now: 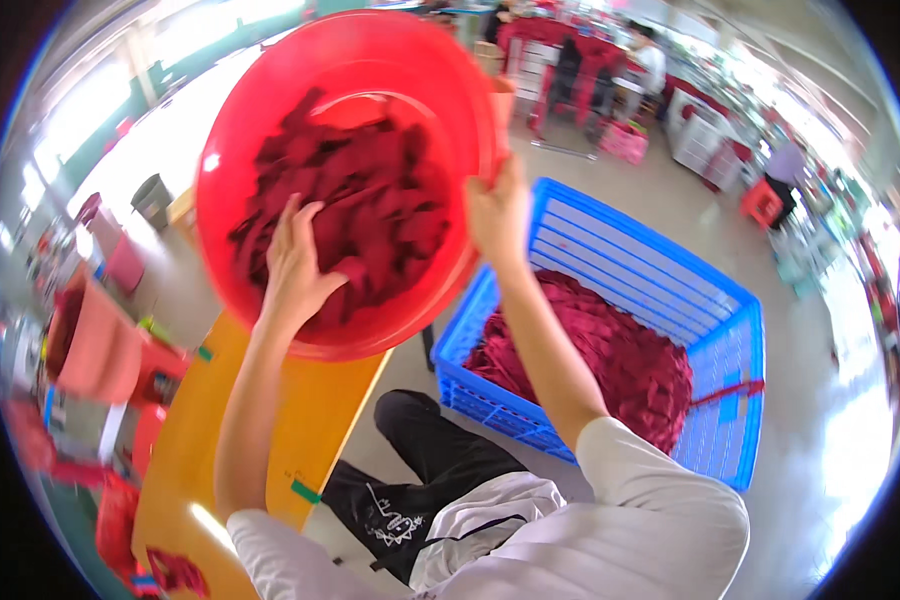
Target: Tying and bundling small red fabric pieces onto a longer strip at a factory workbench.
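Head view, looking down. A round red plastic basin (pixel 345 180) was held tilted toward the camera above the edge of a long yellow wooden table (pixel 270 440), its inside filled with dark red fabric pieces (pixel 355 200). The left hand (pixel 295 265) lay inside the basin with fingers spread and pressed onto the fabric pieces; whether it had closed on any of them could not be told. The right hand (pixel 498 215) was clamped on the basin's right rim, thumb and fingers wrapped over the edge. The two hands were apart, one within the basin and one at its side. Below and to the right of the basin, a blue slatted plastic crate (pixel 670 290) stood on the pale floor (pixel 820 400), holding a heap of the same dark red fabric (pixel 600 350). A salmon-pink plastic bin (pixel 95 345) stood left of the table. The person's white sleeves and dark trousers filled the lower edge.
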Available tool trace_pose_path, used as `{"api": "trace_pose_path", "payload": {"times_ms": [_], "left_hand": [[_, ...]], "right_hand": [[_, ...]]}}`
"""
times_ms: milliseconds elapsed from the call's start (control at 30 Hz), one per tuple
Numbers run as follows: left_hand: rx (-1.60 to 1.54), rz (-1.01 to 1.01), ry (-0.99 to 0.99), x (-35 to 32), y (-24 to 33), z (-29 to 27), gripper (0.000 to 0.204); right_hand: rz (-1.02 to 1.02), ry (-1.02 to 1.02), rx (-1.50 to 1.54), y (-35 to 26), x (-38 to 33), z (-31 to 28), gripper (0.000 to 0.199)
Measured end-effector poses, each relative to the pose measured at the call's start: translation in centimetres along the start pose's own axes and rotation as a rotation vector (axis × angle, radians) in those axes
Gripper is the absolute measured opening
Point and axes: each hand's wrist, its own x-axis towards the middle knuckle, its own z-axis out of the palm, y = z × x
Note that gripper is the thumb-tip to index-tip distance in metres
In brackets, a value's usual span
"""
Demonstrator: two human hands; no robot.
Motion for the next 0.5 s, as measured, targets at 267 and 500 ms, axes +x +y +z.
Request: {"api": "trace_pose_path", "payload": {"times_ms": [267,500], "left_hand": [[0.344,-0.193,-0.05,2.8,-1.4,5.0,0.131],[0.046,-0.131,0.044,2.5,-7.5,9.7,0.069]], "right_hand": [[0.077,-0.061,0.135,-2.7,-2.6,-0.6,0.036],[0.059,-0.043,0.163,-2.3,-3.9,-1.1,0.042]]}}
